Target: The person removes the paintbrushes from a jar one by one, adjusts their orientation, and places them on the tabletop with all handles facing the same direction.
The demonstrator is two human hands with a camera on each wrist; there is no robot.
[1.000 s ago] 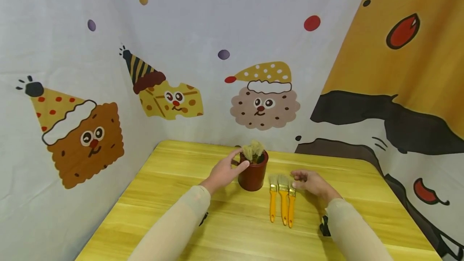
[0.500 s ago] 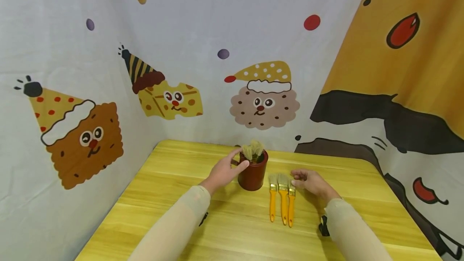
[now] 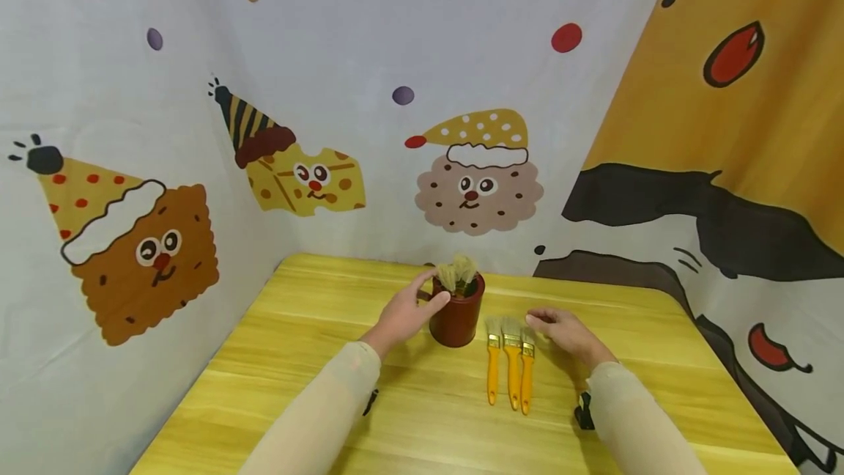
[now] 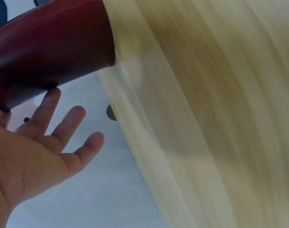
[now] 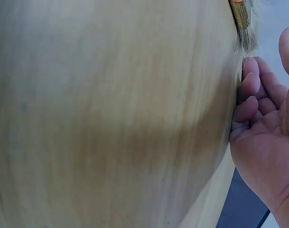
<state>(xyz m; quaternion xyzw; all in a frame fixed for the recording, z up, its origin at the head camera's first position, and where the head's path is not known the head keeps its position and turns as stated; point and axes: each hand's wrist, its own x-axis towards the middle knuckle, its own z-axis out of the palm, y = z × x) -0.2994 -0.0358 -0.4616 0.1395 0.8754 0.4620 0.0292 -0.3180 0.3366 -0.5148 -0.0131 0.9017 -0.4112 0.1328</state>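
Observation:
A dark red mug (image 3: 455, 325) stands upright near the back of the table, with pale brush bristles (image 3: 457, 275) showing above its rim. At its left side is my left hand (image 3: 404, 316), index finger and thumb reaching to the rim near the handle. In the left wrist view, the other fingers of that hand spread loosely beside the mug (image 4: 54, 50). Three paintbrushes (image 3: 511, 365) with yellow-orange handles lie side by side, bristles away from me. My right hand (image 3: 567, 332) rests low at the right brush's bristles, fingers loosely bent; the right wrist view shows a brush tip (image 5: 249, 38) beside the fingertips.
The wooden table (image 3: 297, 358) meets a white cloth backdrop (image 3: 349, 42) at its back and left edges. Cartoon figures are printed on the cloth. Black wrist gear (image 3: 583, 410) shows beside the right sleeve.
The head view has shifted slightly, so the scene sits a little farther left. My right thumb lies slightly nearer its fingers. The mug and the brushes keep their places.

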